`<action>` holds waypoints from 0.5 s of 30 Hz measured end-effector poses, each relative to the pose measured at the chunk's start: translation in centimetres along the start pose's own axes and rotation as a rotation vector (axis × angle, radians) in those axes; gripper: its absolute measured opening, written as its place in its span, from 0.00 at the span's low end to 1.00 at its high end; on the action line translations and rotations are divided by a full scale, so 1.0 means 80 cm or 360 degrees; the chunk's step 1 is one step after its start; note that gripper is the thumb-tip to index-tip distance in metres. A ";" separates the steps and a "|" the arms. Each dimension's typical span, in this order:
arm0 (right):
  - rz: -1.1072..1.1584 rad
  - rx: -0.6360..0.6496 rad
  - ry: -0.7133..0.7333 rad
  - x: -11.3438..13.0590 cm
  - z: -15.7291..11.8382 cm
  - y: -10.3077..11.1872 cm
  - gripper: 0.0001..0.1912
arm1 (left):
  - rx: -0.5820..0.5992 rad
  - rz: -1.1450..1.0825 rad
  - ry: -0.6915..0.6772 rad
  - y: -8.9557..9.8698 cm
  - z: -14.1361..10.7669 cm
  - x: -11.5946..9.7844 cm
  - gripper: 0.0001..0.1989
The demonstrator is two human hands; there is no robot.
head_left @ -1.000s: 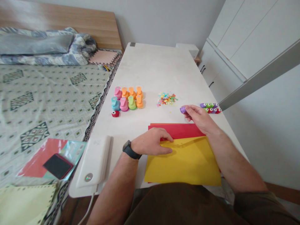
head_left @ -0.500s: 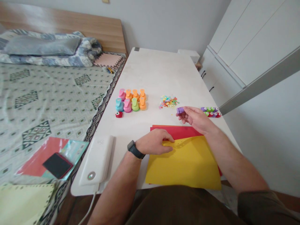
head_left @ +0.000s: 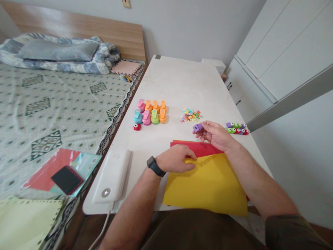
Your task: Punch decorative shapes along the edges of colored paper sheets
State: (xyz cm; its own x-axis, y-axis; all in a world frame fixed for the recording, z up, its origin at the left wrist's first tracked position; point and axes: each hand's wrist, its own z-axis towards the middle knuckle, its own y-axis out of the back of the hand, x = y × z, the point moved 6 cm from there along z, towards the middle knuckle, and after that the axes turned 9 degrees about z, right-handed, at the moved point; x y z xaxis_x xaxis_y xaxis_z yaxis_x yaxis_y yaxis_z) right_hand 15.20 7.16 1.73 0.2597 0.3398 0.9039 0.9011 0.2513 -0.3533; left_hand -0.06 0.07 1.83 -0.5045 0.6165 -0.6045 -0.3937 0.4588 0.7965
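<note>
My right hand (head_left: 217,134) pinches a small purple paper punch (head_left: 198,128) above the table, just in front of a pile of colourful paper confetti (head_left: 191,115). My left hand (head_left: 178,158) rests at the upper left edge of a yellow sheet of paper (head_left: 205,187), thumb and index finger apart. Small punched holes show along the sheet's upper edge, right of my left fingertips. Beneath it lie red paper (head_left: 195,150) and a strip of orange. My left hand's other fingers are mostly hidden.
Several larger coloured punches (head_left: 155,117) and a small red punch (head_left: 137,127) stand on the left. Small punches (head_left: 237,128) line the right edge. A white corded device (head_left: 113,177) lies front left. Beside the table, a phone (head_left: 67,180) is on the bed (head_left: 73,104).
The purple punch has turned in my right hand, tilting its face toward me. My left hand stays on the yellow paper. The whole view has shifted slightly.
</note>
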 end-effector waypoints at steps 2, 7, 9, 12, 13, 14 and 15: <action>-0.0045 -0.0012 0.0048 0.000 0.005 0.000 0.16 | -0.0006 -0.0001 0.0004 0.000 0.000 0.001 0.15; -0.0242 -0.0181 0.0419 0.032 0.021 0.011 0.18 | 0.0002 -0.0011 0.0003 -0.002 0.001 0.002 0.15; -0.0325 -0.0246 0.0582 0.051 0.026 0.012 0.19 | 0.0000 -0.0008 0.0002 -0.002 0.001 0.002 0.15; -0.0483 -0.0283 0.0695 0.068 0.036 0.002 0.18 | -0.0015 -0.0002 0.0001 -0.002 0.001 0.002 0.14; -0.0545 -0.0276 0.0707 0.070 0.041 -0.004 0.17 | -0.0017 -0.0001 0.0002 -0.002 0.000 0.002 0.14; -0.0607 -0.0259 0.0712 0.069 0.045 -0.012 0.16 | -0.0017 -0.0002 0.0002 -0.003 0.000 0.002 0.14; -0.0675 -0.0232 0.0714 0.067 0.050 -0.021 0.15 | -0.0016 -0.0003 0.0004 -0.003 0.000 0.002 0.14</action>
State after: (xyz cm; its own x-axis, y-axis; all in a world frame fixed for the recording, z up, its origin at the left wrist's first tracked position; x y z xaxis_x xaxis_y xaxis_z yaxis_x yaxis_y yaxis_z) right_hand 13.67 12.22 6.18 -0.0388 -0.1834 0.9823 0.9874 0.1440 0.0659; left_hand -0.05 0.10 1.57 -0.5054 0.6141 -0.6061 -0.4025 0.4536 0.7952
